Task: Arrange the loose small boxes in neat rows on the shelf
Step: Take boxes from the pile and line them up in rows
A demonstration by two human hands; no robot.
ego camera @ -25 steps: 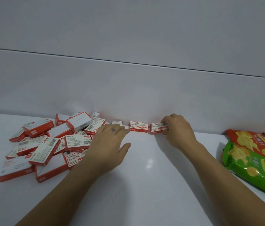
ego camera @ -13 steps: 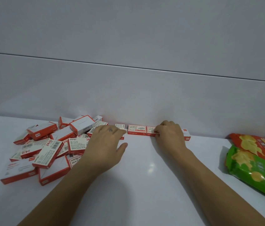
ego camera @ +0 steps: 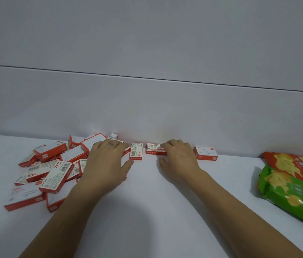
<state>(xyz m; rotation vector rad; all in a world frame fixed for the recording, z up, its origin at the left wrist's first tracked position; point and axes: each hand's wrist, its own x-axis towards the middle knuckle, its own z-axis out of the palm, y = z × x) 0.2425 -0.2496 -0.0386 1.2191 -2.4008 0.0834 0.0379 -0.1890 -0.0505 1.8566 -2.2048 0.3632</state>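
Three separate boxes (ego camera: 136,151) (ego camera: 153,148) (ego camera: 205,153), one heap (ego camera: 53,164), two hands (ego camera: 107,162) (ego camera: 178,159), two chip bags (ego camera: 292,194) (ego camera: 294,164)

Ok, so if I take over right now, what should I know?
Left grip: open, resting flat on the pile's edge.
Right grip: open, fingertips on the middle box by the wall.
Done: that box and the right box sit along the wall, with a gap between.
Left: straighten the barcode box, close gaps, line up the whole pile.
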